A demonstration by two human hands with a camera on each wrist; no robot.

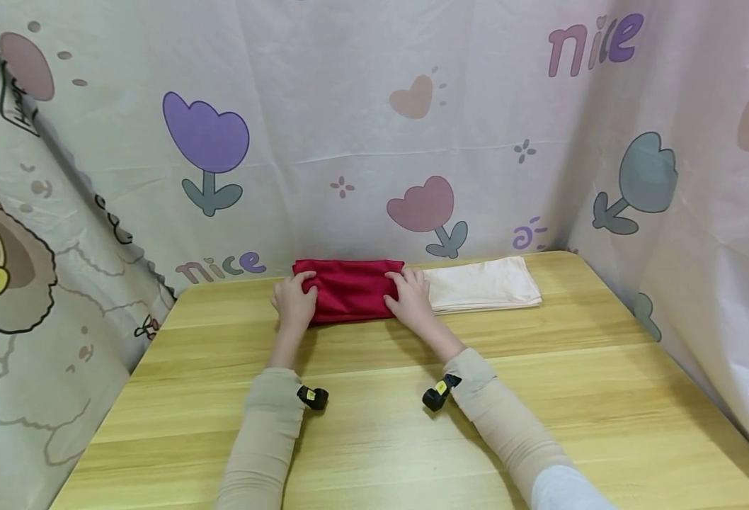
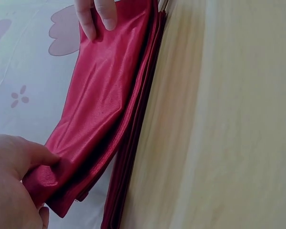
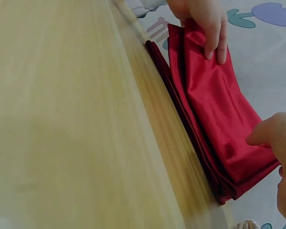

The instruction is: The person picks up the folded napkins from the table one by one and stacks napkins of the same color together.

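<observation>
A folded red cloth [image 1: 352,290] with a satin sheen lies at the back edge of the table, between my two hands. My left hand [image 1: 296,301] grips its left end, thumb on top and fingers curled beneath, as the left wrist view shows. At the right end my right hand [image 1: 410,297] pinches the cloth, the thumb pressing its upper face. In both wrist views the upper layers of the red cloth [image 2: 102,90] are lifted at the held ends, apart from the darker folded layers [image 3: 169,78] under them.
A folded cream cloth [image 1: 483,283] lies just right of the red one, close beside my right hand. The wooden table [image 1: 374,439] reaches toward me. Printed curtains [image 1: 323,127] hang behind and on both sides. Each sleeve carries a small black camera [image 1: 313,397].
</observation>
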